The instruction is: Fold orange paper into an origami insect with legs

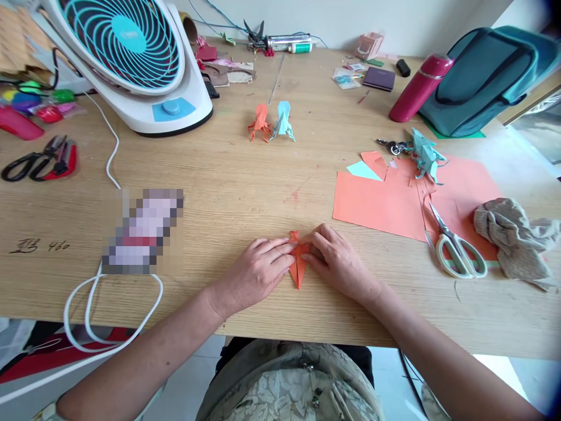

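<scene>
A small folded orange paper piece (298, 263) lies on the wooden table (236, 193) near its front edge, pointed end toward me. My left hand (254, 272) presses its fingertips on the piece's left side. My right hand (337, 260) presses on the right side, fingers curled down onto the paper. Both hands pinch the fold flat between them. Farther back stand two finished origami figures, one orange (260, 123) and one light blue (284, 121).
Orange paper sheets (381, 204) with white-handled scissors (456, 248) and a blue origami figure (426, 155) lie at right, beside a crumpled cloth (517, 237). A white fan (131, 58) stands back left; its white cable (109, 304) loops over the front edge. A red bottle (418, 88) and teal bag (486, 76) sit back right.
</scene>
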A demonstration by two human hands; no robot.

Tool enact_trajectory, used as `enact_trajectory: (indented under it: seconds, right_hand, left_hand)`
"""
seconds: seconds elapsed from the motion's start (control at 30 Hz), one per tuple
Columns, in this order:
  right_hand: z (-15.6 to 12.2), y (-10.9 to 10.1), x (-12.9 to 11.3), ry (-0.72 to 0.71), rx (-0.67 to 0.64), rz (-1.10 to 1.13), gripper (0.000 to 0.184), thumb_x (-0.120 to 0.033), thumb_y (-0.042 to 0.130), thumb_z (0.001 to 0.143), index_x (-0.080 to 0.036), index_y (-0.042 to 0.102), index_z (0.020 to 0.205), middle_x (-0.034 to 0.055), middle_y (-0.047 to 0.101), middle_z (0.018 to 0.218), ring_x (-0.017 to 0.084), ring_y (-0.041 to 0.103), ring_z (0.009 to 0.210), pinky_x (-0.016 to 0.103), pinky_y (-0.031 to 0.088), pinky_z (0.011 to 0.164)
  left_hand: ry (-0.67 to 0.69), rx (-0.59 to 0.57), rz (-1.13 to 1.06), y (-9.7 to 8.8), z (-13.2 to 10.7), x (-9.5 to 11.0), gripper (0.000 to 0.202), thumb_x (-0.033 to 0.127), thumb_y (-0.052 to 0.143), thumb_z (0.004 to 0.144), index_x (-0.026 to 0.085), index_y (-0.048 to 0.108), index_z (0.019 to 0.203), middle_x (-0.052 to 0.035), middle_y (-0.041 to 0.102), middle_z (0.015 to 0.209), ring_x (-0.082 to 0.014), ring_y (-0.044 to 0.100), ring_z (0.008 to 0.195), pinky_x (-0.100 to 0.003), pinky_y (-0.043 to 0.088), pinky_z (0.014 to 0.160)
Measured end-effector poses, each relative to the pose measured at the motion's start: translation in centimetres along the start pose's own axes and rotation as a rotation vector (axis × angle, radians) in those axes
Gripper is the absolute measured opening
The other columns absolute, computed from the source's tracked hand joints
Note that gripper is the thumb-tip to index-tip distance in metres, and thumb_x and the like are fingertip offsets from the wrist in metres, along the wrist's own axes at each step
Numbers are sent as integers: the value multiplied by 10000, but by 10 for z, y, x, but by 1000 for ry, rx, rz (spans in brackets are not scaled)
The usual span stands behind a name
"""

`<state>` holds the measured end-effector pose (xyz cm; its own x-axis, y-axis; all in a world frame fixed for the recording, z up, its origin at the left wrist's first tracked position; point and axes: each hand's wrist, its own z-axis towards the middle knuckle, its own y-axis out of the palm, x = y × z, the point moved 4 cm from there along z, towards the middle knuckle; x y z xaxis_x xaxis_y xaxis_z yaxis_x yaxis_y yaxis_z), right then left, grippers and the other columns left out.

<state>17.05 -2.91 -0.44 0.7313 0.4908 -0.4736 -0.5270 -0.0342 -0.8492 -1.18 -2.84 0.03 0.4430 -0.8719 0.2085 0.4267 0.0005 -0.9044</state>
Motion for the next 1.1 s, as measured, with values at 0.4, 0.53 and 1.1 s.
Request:
enact_trajectory:
  seconds: [0.4, 0.53, 1.1]
  right_hand:
    - [-5, -3, -3, 60, -154, 36, 611, -324, 746, 875, -267, 457, 1411, 98, 557, 1154, 303, 549, 1100, 479, 482, 945]
    - [-4, -2, -7, 130, -212, -21, 837, -345, 806, 793, -254, 379, 1507, 118, 554, 1198, 331, 546, 1112, 522, 477, 963]
    - [11, -14, -11, -17, -50, 328, 385, -53, 562, 921, -239, 620, 1253, 85, 632, 1153, 216, 648, 1058, 384, 563, 910]
  left_hand:
    - [-16, 30, -10, -2, 2, 0, 213, 66, 492, 982, 148, 671, 1062, -127, 701, 1280, -248, 649, 1204, -400, 520, 960]
    - [-37, 37, -27, -3, 2, 0, 207, 58, 510, 969, 151, 666, 1068, -132, 683, 1268, -245, 643, 1191, -394, 517, 959]
    - [-320, -48, -177, 2, 8, 0, 490, 389, 769, 848, 195, 558, 1244, -128, 622, 1292, -318, 563, 1163, -496, 479, 992]
